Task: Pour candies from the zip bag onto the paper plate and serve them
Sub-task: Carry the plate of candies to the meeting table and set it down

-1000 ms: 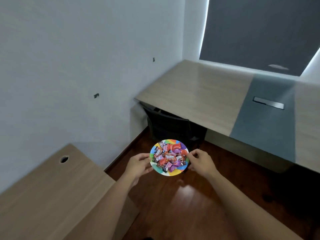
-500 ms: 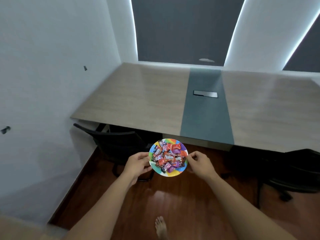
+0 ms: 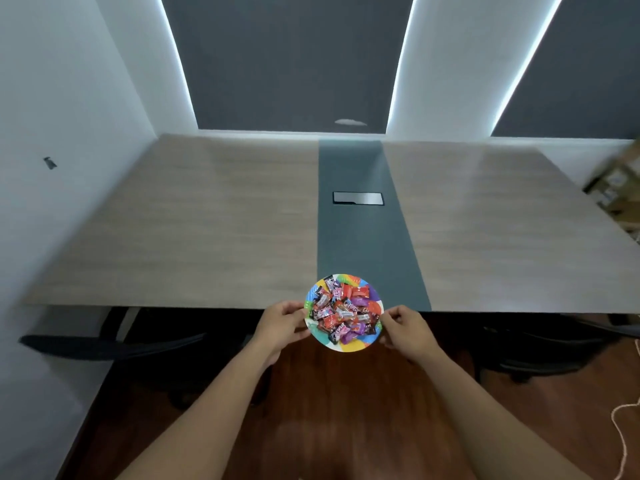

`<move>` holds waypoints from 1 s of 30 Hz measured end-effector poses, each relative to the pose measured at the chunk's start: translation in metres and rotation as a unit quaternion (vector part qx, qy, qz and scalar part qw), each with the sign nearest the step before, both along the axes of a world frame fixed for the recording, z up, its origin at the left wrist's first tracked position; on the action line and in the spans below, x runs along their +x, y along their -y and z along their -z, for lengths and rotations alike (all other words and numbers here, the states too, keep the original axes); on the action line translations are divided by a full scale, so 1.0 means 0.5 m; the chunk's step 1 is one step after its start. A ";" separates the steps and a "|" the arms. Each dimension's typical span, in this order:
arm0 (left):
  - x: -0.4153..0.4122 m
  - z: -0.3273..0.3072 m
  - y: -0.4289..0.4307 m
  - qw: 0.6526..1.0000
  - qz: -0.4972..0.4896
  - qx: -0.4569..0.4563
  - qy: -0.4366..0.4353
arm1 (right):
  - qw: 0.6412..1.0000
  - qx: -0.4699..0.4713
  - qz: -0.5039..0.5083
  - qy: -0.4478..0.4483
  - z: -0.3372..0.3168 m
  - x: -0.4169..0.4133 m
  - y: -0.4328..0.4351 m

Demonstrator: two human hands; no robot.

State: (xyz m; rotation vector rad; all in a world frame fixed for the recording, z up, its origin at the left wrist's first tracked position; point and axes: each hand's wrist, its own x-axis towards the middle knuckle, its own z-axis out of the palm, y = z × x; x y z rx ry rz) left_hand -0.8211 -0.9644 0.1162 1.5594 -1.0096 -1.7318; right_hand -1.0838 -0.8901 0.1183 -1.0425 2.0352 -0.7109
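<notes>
A small rainbow-coloured paper plate (image 3: 349, 346) is held level in the air at the near edge of a large table. Several wrapped candies (image 3: 343, 313) in red, purple and black lie heaped on it. My left hand (image 3: 282, 325) pinches the plate's left rim and my right hand (image 3: 407, 329) pinches its right rim. The far half of the plate overlaps the table edge in the view; whether it touches the table is unclear. No zip bag is in view.
The wide wooden table (image 3: 207, 216) has a grey centre strip (image 3: 360, 237) with a cable hatch (image 3: 358, 198). Black chairs (image 3: 114, 344) stand tucked under it left and right. Cardboard boxes (image 3: 620, 188) sit at the far right, a wall on the left.
The view has swung right, from the side desk and wall to face the large table squarely. The plate, held in both hands, is now at the table's near edge.
</notes>
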 end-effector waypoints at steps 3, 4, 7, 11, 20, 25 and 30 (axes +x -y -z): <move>-0.033 0.003 0.059 1.000 0.017 0.007 0.009 | 1.000 0.005 0.017 0.003 0.007 -0.029 0.044; -0.044 0.005 0.078 1.000 0.021 0.009 0.013 | 1.000 0.005 0.020 0.007 0.011 -0.041 0.060; -0.081 0.011 0.136 0.999 0.029 0.010 0.026 | 1.000 0.006 0.020 0.022 0.026 -0.080 0.119; -0.142 0.012 0.214 0.999 0.024 0.003 0.032 | 0.998 -0.008 0.023 0.054 0.045 -0.145 0.218; -0.297 0.006 0.397 0.999 -0.029 0.017 0.015 | 0.995 -0.016 -0.011 0.093 0.040 -0.312 0.453; -0.361 0.021 0.486 0.999 -0.048 0.022 0.009 | 0.995 -0.016 -0.014 0.094 0.040 -0.376 0.564; -0.400 0.046 0.575 0.998 -0.052 0.026 0.011 | 0.995 -0.005 -0.012 0.098 0.068 -0.416 0.658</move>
